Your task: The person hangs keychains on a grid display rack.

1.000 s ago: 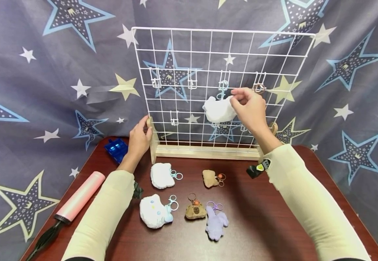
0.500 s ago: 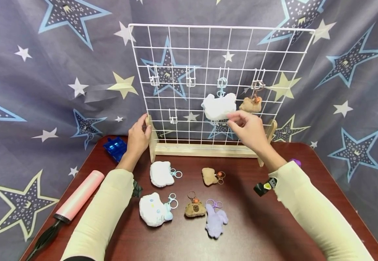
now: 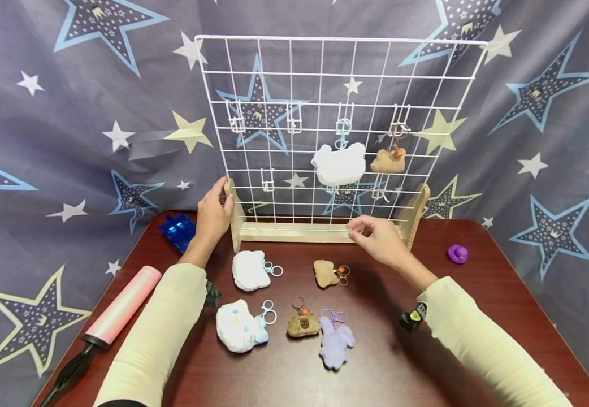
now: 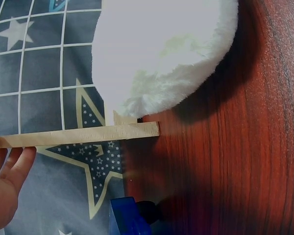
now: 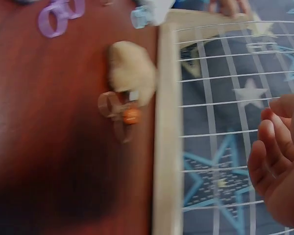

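My left hand (image 3: 213,212) grips the left wooden post (image 3: 234,217) of a white wire grid rack (image 3: 320,73); in the left wrist view its fingers lie against that post. My right hand (image 3: 378,240) holds nothing, its fingers loosely bent, in front of the rack's wooden base bar (image 3: 294,233). On the grid's hooks hang a white plush keychain (image 3: 340,164) and a brown plush keychain (image 3: 389,161). Nearest below the right hand lies a tan plush keychain (image 3: 325,273), also visible as a tan plush (image 5: 132,71) in the right wrist view.
On the table (image 3: 391,362) lie a white plush keychain (image 3: 250,270), a white-faced one with blue bow (image 3: 238,328), a capybara keychain (image 3: 302,325) and a lavender keychain (image 3: 336,346). A pink pump (image 3: 126,305), a blue box (image 3: 178,230) and a purple duck (image 3: 458,254) lie farther out.
My right hand has come away from the hanging white plush and moved down towards the base bar, uncovering the hanging brown plush. My left hand stays on the post.
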### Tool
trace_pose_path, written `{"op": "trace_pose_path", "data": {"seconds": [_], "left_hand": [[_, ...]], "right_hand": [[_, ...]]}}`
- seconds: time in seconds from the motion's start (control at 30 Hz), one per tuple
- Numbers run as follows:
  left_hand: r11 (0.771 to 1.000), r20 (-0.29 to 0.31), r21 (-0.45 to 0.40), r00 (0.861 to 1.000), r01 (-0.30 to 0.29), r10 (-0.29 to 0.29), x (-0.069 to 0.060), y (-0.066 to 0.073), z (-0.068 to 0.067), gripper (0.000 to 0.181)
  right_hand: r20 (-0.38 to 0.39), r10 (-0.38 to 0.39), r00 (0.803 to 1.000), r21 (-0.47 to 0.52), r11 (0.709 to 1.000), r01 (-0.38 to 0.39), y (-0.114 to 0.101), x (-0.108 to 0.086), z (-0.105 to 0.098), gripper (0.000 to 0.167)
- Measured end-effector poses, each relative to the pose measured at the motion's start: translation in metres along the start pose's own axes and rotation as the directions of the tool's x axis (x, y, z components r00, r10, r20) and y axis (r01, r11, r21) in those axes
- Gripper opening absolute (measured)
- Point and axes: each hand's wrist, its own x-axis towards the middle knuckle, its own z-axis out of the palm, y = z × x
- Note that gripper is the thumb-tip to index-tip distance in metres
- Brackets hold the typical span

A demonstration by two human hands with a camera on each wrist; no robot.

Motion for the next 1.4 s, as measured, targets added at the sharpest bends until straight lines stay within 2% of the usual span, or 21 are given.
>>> {"op": "trace_pose_path", "data": {"seconds": [0.1,0.27,0.6,0.73,1.1,1.23,1.4], "left_hand": [[1.000,-0.003,0.002,1.000,0.003,-0.003,0.000,0.000,-0.001,0.049],[1.000,0.007,0.003,1.000,0.010,-0.010,0.000,0.001,-0.001,0.049],[1.000,0.019,0.002,1.000,0.012,-0.012,0.000,0.003,-0.002,0.049],[1.000,0.013,-0.007,1.000,0.002,-0.002,0.001,0.003,-0.002,0.049],[1.000,0.026,-0.001,1.000,0.008,-0.008,0.000,0.004,-0.002,0.049],[1.000,0.019,-0.001,1.000,0.007,-0.006,0.000,0.004,-0.001,0.049],[1.000,0.012,-0.001,1.000,0.009,-0.009,0.000,0.003,-0.001,0.049]], "right_hand": [[0.058,0.005,0.998,0.013,1.000,-0.006,0.011,-0.007,0.010,0.016],[0.107,0.053,0.993,-0.004,0.999,-0.053,0.030,-0.018,0.024,0.017],[0.263,0.095,0.960,-0.025,0.995,-0.092,0.059,-0.033,0.040,0.020],[0.278,0.112,0.954,-0.020,0.994,-0.111,0.064,-0.035,0.046,0.020],[0.339,0.150,0.929,-0.114,0.987,-0.117,0.065,-0.031,0.056,0.027],[0.344,0.137,0.929,-0.142,0.986,-0.093,0.064,-0.031,0.057,0.027],[0.328,0.142,0.934,-0.145,0.984,-0.099,0.062,-0.031,0.059,0.021]]}}
